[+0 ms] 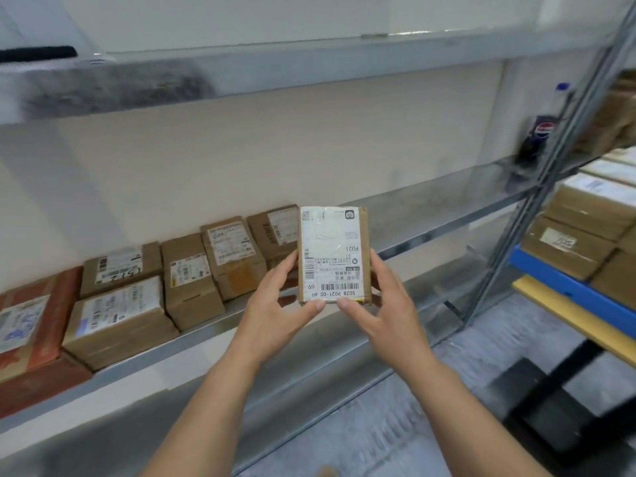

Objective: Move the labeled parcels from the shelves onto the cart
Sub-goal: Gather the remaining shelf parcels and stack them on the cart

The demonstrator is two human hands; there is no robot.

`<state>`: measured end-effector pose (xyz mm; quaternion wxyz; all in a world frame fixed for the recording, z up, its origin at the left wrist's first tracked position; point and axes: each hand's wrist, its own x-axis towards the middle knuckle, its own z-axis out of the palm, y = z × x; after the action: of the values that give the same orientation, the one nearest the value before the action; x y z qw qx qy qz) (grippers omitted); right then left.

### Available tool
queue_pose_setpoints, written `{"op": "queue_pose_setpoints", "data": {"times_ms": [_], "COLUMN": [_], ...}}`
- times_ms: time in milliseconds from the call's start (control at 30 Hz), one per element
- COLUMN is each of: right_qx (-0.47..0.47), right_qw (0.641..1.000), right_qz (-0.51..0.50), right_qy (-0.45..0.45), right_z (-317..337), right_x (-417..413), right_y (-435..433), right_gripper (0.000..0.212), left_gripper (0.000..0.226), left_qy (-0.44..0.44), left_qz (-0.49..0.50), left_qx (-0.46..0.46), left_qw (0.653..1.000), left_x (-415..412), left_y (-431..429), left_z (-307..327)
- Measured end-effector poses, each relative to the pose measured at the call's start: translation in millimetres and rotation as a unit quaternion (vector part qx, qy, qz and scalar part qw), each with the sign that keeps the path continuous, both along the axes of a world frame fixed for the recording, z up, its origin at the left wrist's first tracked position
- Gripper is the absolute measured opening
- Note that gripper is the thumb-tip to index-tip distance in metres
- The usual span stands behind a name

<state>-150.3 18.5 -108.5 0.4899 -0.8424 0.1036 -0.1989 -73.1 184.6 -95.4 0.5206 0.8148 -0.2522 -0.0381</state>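
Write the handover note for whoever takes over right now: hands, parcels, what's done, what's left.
Hands: left hand and right hand both grip one labeled parcel, held upright in front of the shelf with its label toward the camera.
Shelf: a row of parcels sits at its left end.
Cart: at the right, with a blue deck, carrying stacked parcels.
Done: one parcel is off the shelf.
Left: set it on the cart, then move the row.
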Motion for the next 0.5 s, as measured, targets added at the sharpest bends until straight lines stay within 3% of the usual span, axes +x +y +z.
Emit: {"op": "queue_pose_setpoints", "data": {"times_ms": [500], "right_qx": [0.017], "right_qw": [0.983], "right_qz": [-0.180], "right_qy": [-0.018], "right_z": [8.1], "right_x": [18.6], "right_y": [-139.7], "right_gripper": [0.083], "left_gripper": [0.080], "left_qy": [0.031], "left_qz": [-0.185], "left_qx": [-0.024], "left_qw": [0.982], "left_x": [72.0], "left_y": [-174.4], "left_z": [11.1]}}
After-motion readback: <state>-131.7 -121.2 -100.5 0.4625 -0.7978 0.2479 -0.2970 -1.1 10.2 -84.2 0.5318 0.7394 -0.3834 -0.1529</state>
